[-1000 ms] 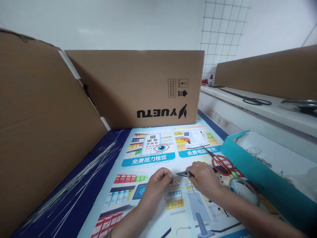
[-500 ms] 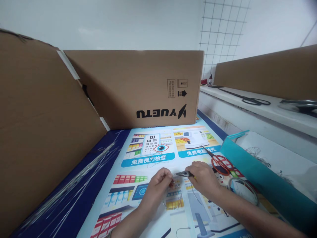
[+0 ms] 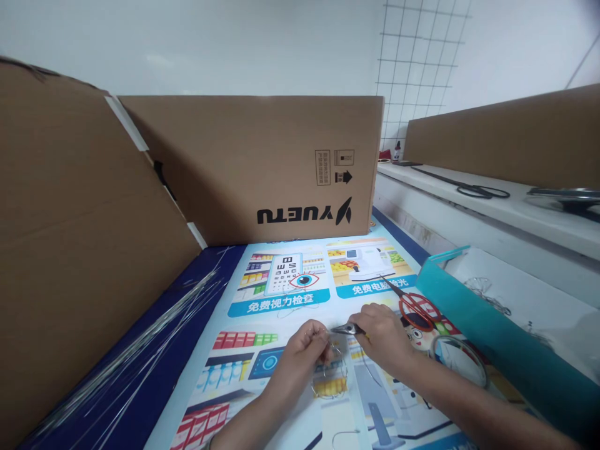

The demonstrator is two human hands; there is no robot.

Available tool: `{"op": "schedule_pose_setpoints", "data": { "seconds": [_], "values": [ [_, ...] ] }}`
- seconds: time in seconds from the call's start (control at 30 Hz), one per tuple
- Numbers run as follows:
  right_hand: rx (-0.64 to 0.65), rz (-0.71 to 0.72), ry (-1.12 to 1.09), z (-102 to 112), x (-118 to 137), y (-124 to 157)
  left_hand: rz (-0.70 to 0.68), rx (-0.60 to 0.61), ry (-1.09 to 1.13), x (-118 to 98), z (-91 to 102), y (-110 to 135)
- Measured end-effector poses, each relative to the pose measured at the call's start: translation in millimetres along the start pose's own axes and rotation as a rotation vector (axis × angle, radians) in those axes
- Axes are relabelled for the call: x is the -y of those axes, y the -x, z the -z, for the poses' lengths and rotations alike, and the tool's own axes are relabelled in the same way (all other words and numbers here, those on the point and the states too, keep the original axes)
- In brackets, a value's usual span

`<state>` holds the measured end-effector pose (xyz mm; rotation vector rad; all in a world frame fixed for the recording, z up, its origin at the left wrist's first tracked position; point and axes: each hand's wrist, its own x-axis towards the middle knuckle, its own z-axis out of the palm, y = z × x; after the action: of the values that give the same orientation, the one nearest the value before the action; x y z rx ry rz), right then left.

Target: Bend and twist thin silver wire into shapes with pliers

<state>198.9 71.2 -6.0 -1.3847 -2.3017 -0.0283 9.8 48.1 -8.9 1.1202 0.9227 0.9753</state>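
Observation:
My left hand (image 3: 300, 356) pinches a thin wire loop (image 3: 330, 375) that hangs down over the printed poster (image 3: 281, 300). Close to its right, my right hand (image 3: 382, 337) grips small pliers (image 3: 345, 329), whose tip points left and meets the wire at my left fingertips. Both hands hover just above the poster, near its middle.
Red-handled scissors (image 3: 415, 309) and a wire ring (image 3: 457, 356) lie right of my hands. A teal box (image 3: 473, 325) holding bent wire pieces stands at the right. Straight wires (image 3: 140, 350) lie at the left beside tall cardboard panels (image 3: 262, 162). Black scissors (image 3: 469, 187) rest on a white ledge.
The wire loop under my left hand has turned and now hangs lower and more rounded. Both hands stay in almost the same place.

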Motion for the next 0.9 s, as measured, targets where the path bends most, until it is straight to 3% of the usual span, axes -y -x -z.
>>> {"op": "schedule_pose_setpoints", "data": {
  "seconds": [0.37, 0.9],
  "values": [
    [-0.047, 0.030, 0.024, 1.7, -2.6, 0.6, 0.030, -0.010, 0.061, -1.5, -1.1, 2.1],
    [-0.005, 0.024, 0.020, 1.2, -2.8, 3.4, 0.009, -0.076, 0.056, -2.3, -0.2, 1.6]
  ]
}}
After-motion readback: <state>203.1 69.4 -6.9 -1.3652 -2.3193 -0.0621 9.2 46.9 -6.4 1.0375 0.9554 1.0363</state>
